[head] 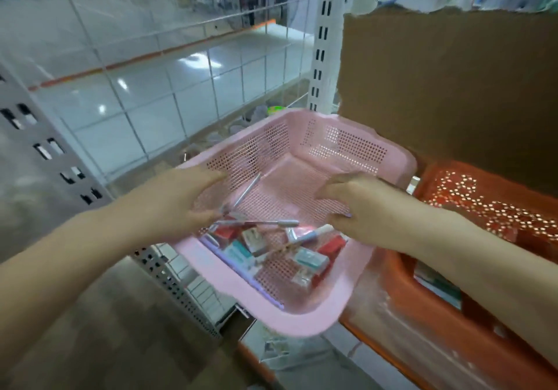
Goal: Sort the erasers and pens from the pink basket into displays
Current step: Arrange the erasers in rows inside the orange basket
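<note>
The pink basket point(302, 318) is tilted in front of me, above the shelf edge. My left hand point(178, 199) grips its left wall, fingers over the rim and thumb inside. My right hand point(359, 205) hovers inside the basket on the right, its fingers loosely curled with nothing showing between them and the thumb. One silver pen point(248, 191) leans against the left wall. A second pen point(265, 223) lies across the floor of the basket. Several boxed erasers point(311, 258), teal, red and white, are piled in the near corner.
An orange perforated basket point(401, 272) sits to the right, partly under my right arm. A torn cardboard sheet point(453, 72) stands behind it. A white slotted shelf upright point(322, 42) rises behind the pink basket. A shelf with clear dividers point(151, 94) lies left, with a grey perforated panel point(45, 148).
</note>
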